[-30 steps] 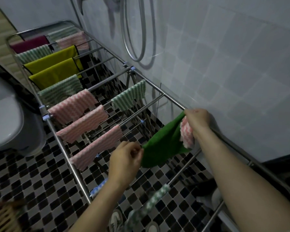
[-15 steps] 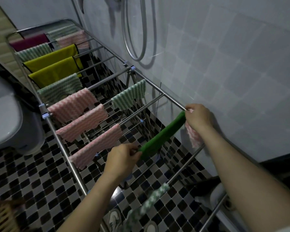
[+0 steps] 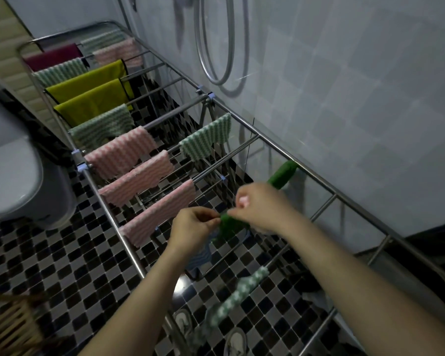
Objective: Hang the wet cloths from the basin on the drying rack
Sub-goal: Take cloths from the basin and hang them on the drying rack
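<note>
Both hands meet at the near end of the green cloth [image 3: 281,174]. It lies bunched along a rail of the drying rack [image 3: 334,196], close to the tiled wall. The fingers of my left hand [image 3: 193,228] pinch that end. My right hand [image 3: 263,209] pinches it too, with something pink tucked in its curled fingers.

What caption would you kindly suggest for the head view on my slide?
The left hand and right hand pinch a green cloth laid over a drying rack rail.
</note>
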### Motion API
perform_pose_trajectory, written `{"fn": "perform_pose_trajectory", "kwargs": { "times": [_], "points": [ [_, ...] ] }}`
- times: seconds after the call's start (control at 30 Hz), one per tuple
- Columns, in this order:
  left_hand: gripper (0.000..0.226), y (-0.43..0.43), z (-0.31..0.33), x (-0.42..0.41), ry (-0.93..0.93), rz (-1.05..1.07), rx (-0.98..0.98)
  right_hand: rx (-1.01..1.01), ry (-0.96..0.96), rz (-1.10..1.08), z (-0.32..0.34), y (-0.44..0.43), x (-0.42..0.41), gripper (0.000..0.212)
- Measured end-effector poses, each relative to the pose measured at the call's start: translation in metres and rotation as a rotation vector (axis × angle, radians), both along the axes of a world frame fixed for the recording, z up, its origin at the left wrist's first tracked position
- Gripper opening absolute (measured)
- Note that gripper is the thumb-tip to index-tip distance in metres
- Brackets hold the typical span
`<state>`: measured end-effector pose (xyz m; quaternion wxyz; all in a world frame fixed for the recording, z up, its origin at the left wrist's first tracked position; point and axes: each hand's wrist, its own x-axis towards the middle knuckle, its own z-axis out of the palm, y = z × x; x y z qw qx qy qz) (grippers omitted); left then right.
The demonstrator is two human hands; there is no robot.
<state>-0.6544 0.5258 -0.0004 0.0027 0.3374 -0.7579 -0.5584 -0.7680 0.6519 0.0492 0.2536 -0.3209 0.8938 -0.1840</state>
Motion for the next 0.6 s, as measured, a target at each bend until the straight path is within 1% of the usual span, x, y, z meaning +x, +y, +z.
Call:
{"fn": "perform_pose_trajectory", "kwargs": {
  "times": [0.1,0.17,0.2,0.3,0.37,0.5,0.6],
  "points": [
    [0.012,-0.006,0.000,-0.006,-0.065,-0.105,0.005,0.150,0.166,0.099,-0.020,-0.012,0.026,0.026],
    [0.015,-0.010,0.001,-0.009,-0.100,-0.157,0.009,0.185,0.230,0.078,-0.027,-0.017,0.038,0.025],
    [0.014,-0.011,0.002,-0.012,-0.109,-0.150,0.031,0.192,0.256,0.059,-0.028,-0.018,0.043,0.023],
    [0.009,-0.010,0.000,-0.017,-0.106,0.013,0.175,0.190,0.312,-0.002,-0.030,-0.020,0.054,0.017],
    [0.005,-0.009,0.000,-0.018,-0.082,0.127,0.229,0.178,0.297,-0.052,-0.032,-0.020,0.057,0.014],
    [0.007,-0.006,0.005,-0.018,-0.018,0.201,0.257,0.154,0.269,-0.143,-0.037,-0.018,0.064,0.018],
    [0.013,-0.006,0.007,-0.018,0.035,0.251,0.315,0.134,0.299,-0.175,-0.035,-0.014,0.064,0.021]
  ]
}}
